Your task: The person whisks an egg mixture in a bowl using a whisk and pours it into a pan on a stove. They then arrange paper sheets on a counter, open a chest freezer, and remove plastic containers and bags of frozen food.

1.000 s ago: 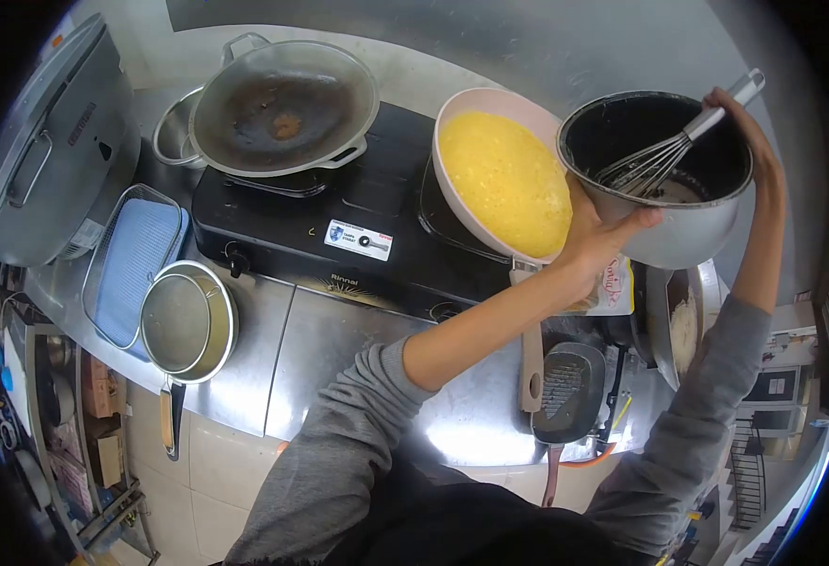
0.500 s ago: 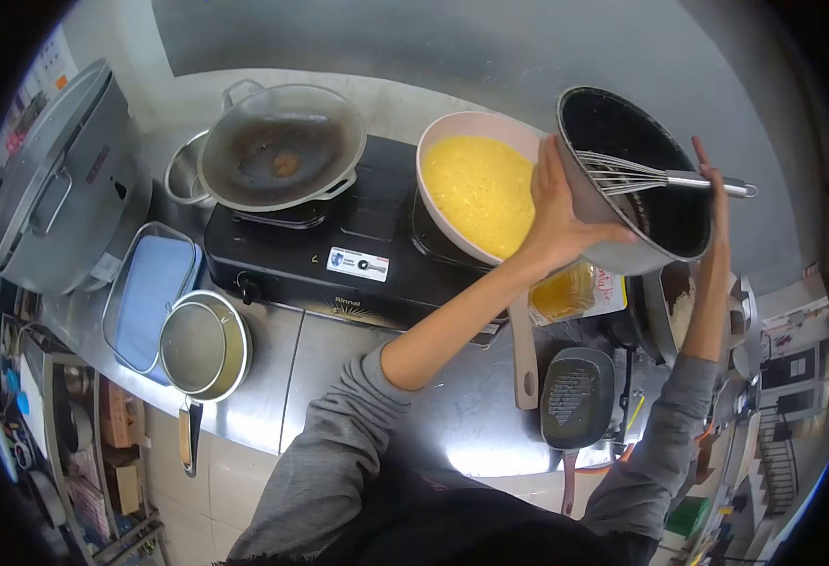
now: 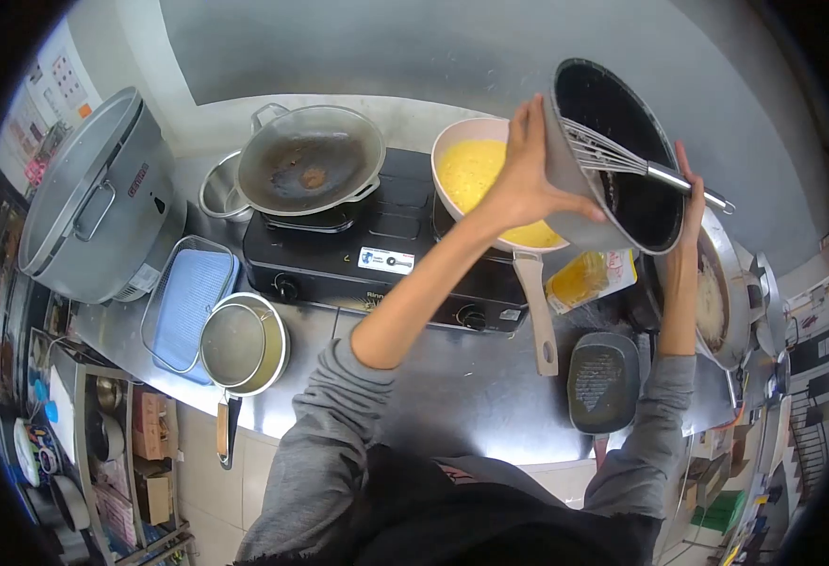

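A deep grey pot (image 3: 575,179) with a dark inside is tilted in mid-air, held between my two hands. My left hand (image 3: 528,179) presses on its left side, fingers up and thumb along the wall. On the opposite side, my right hand (image 3: 690,203) grips the pot near the rim. A metal whisk (image 3: 613,153) lies across the opening, its handle crossing my right hand. Below and left of the pot, a pink frying pan (image 3: 441,156) on the stove holds yellow, egg-like liquid (image 3: 476,174). The pot and my left arm cover part of this pan.
A wok (image 3: 313,176) sits on the left burner of the black stove (image 3: 377,226). Nearby are a strainer over a pot (image 3: 245,344), a blue-lined tray (image 3: 188,302) and a large grey cooker (image 3: 113,208). A small square pan (image 3: 603,387) and a yellow packet (image 3: 589,281) lie at right.
The pot has shifted up and leftward relative to the stove and appears more steeply tilted, both hands still on it. My view has turned, moving the stove rightward in the picture.
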Available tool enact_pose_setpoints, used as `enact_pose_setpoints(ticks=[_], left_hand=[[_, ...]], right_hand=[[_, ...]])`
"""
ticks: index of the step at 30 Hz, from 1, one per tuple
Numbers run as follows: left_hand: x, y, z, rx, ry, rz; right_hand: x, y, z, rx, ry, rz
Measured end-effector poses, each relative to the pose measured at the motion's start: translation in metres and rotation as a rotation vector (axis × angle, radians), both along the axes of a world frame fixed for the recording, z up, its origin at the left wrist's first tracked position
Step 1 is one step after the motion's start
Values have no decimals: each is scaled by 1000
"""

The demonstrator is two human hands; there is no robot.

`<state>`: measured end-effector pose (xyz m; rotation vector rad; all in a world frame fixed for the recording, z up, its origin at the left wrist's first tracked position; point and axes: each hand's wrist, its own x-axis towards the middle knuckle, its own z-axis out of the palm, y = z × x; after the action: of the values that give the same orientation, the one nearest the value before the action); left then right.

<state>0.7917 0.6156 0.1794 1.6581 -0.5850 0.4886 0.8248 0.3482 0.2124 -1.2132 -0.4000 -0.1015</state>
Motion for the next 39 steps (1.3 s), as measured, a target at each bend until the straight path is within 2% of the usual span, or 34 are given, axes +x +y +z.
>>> enact_pose_setpoints(ticks=[3, 6, 8, 10, 16, 18, 20, 22, 24, 29, 32, 34, 35, 39], left_hand=[[-19, 30, 1, 25, -129, -49], [-60, 61, 2, -73, -3, -213], [-91, 84, 0, -96, 166, -175], [-124, 107, 4, -154, 299, -130], [-199, 174, -27, -180, 422, 39], [-225, 198, -51, -23, 389, 154], [-258, 219, -82, -40, 518, 207], [-290, 230, -103, 161, 517, 308], [-311, 236, -126, 5, 688, 189], [-345, 226, -160, -167, 730, 82], [-352, 222, -191, -122, 622, 71], [-357, 219, -206, -201, 703, -15], [-358, 221, -215, -127, 681, -6], [-356, 231, -230, -91, 717, -26]], right_hand=[[-39, 39, 19, 31, -20, -93], [-74, 71, 25, 39, -60, -122], [-101, 106, 30, 21, -67, -218], [-115, 126, 27, 38, -26, -146], [-150, 198, 5, 25, 35, -49], [-167, 222, -8, -31, 158, -29], [-182, 235, -29, -76, 209, 19], [-199, 247, -53, -193, 142, -37], [-221, 259, -75, -210, 153, -20], [-261, 259, -139, -187, 324, 11], [-278, 252, -173, -123, 410, 4], [-285, 247, -191, -131, 432, -9], [-288, 245, -199, -129, 458, -28], [-293, 244, -227, -58, 491, -19]])
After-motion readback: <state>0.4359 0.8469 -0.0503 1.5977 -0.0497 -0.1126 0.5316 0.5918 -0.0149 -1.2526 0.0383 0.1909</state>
